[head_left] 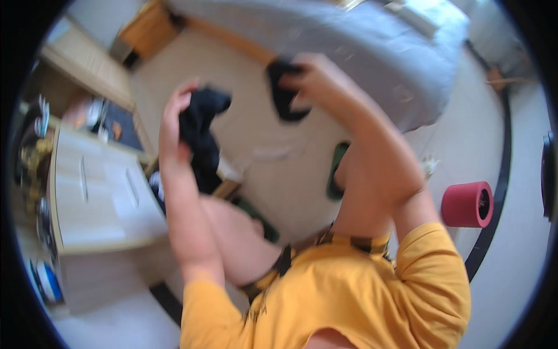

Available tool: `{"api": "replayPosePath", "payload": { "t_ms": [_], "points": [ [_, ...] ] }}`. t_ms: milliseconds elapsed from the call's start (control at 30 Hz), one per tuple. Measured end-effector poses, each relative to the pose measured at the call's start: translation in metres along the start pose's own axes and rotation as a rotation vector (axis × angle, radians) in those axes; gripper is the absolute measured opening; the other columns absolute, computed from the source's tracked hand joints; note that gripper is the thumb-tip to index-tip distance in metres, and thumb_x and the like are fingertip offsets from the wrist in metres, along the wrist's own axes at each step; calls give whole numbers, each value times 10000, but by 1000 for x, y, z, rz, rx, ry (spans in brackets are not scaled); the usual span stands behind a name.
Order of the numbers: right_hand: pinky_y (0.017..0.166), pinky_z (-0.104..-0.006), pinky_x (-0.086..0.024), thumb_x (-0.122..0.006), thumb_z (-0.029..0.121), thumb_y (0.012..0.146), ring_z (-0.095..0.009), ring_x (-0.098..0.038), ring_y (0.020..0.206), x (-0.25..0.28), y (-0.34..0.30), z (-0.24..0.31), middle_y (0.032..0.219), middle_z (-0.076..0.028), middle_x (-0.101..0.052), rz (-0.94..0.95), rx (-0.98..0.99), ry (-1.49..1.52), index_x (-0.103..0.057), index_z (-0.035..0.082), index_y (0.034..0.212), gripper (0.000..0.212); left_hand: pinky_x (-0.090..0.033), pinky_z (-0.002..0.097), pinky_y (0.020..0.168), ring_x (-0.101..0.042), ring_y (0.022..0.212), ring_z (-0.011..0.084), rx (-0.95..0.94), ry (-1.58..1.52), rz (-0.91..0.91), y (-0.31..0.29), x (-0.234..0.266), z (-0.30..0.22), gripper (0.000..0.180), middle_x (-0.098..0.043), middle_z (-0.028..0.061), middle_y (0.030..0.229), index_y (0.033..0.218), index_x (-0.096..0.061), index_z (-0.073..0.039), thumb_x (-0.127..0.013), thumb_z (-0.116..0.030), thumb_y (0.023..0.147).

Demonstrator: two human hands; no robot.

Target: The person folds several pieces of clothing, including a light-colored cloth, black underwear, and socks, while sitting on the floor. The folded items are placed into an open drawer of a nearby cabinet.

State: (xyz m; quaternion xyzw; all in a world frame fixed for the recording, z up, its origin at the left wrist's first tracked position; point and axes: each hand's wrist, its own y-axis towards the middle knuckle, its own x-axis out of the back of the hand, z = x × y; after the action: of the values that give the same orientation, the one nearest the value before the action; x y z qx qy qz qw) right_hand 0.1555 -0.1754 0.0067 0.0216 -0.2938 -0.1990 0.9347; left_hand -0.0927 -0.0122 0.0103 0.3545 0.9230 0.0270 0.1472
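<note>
My left hand (175, 119) is closed around a dark, soft black cloth (199, 125), which hangs down past my forearm above an open-looking wooden edge. My right hand (311, 78) grips a smaller black cloth piece (280, 87), bunched or folded. Blur hides what kind of cloth either one is. The two pieces are apart, both held up in front of me over the floor.
A white drawer cabinet (102, 192) stands at my left. Across the far side lies a bed with a grey-blue cover (372, 35). A pink foam roller (465, 205) is at the right. Green slippers (337, 174) are on my feet, and a wooden box (148, 32) is far left.
</note>
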Motion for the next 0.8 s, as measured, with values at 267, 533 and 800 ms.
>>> {"api": "replayPosePath", "payload": {
  "t_ms": [267,533,800],
  "points": [
    [943,-371,-453,-346,708,869,-306,-611,1000,-16,-5,4,1119,-240,-603,484,-200,756,-561,-59,1179,855,-401,267,946,-554,1004,149,-70,137,337,-10,-57,5,269,-595,46,1038,1066,-626,-42,-520,5,823],
    [718,-275,-485,-697,181,833,-140,-605,817,-14,10,1,907,-38,-620,-254,-95,1162,-592,45,1008,246,-397,286,973,-507,1125,167,54,197,410,3,-90,6,540,-528,99,1218,1354,-396,-53,-581,-31,847],
    [648,-255,-420,-626,53,839,-88,-437,738,-46,47,5,773,-4,-463,-656,273,1117,-435,50,902,201,-463,266,793,-583,881,119,294,275,177,48,-9,64,303,-618,22,1013,1135,-580,-29,-538,-268,953]
  ]
}}
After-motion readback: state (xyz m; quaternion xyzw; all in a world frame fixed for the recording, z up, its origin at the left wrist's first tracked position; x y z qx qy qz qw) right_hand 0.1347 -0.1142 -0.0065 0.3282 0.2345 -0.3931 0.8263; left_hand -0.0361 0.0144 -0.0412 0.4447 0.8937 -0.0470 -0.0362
